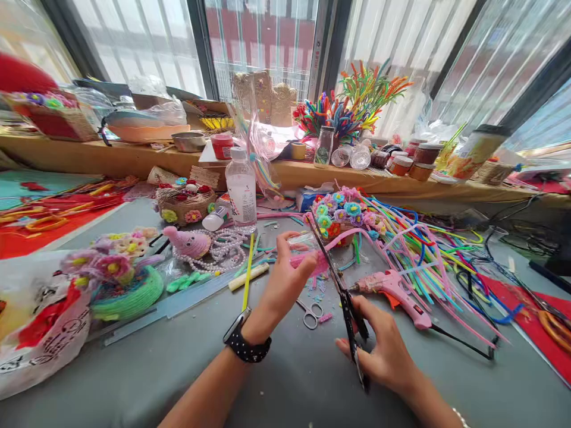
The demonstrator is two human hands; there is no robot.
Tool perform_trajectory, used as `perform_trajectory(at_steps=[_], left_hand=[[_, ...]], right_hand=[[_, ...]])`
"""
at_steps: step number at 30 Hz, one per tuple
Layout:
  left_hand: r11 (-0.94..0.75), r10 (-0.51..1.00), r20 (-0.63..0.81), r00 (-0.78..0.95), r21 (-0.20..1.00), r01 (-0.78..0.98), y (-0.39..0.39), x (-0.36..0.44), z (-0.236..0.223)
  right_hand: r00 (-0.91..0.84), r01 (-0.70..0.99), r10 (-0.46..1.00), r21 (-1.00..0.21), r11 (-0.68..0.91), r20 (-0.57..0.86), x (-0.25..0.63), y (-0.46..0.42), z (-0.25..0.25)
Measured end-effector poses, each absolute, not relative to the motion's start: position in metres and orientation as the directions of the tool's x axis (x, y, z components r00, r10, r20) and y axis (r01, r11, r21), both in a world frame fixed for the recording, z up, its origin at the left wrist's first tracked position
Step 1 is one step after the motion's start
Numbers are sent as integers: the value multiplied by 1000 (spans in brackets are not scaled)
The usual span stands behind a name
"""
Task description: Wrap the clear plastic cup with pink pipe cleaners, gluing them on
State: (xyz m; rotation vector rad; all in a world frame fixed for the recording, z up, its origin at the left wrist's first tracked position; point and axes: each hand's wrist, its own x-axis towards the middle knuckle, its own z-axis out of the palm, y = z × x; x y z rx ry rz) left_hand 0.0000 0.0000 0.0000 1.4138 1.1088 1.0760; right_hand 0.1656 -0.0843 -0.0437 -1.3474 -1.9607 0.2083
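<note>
While the grey table [178,368] stretches beneath both forearms, black scissors [332,267] slant beside a pink fuzzy piece [319,262].

Towards the table's far right corner sprawls a bundle of coloured stems [414,249]; a clear bottle [241,190] stands near the far edge, and a pink glue gun [397,290] lies just right of the scissors, crowding that side. The right hand [383,345] has its fingers closed round the scissor handles, blades pointing to the far edge and leaning left. Left of them, the left hand [283,279], nearer, pinches the pink piece, its long axis running roughly crosswise to the blades. Small scissors [311,315] lie between the hands.
</note>
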Motion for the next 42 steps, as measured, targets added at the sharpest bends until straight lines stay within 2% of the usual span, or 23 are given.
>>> perform_trajectory(at_steps=[11,21,26,32,36,39,42], left_hand=[[-87,990,84,117,996,24,-3,1,1],[-78,986,74,151,997,20,-5,2,2],[-72,978,71,199,997,0,-6,3,-2],[-50,985,63,161,995,-85,-1,-4,7],[-28,983,65,169,977,-213,3,-8,12],[-50,976,111,185,951,-307,2,-10,14],[-68,959,155,237,939,-338,-1,-11,17]], right_hand=[[-174,719,872,-546,430,457,166,-85,-45],[-154,713,853,-542,446,499,162,-84,-46],[-95,685,850,-586,433,518,160,-83,-48],[-24,628,915,-706,328,404,165,-85,-49],[-18,608,958,-758,237,285,164,-81,-45],[-55,653,982,-738,172,180,162,-80,-45],[-110,724,986,-669,167,127,159,-81,-47]])
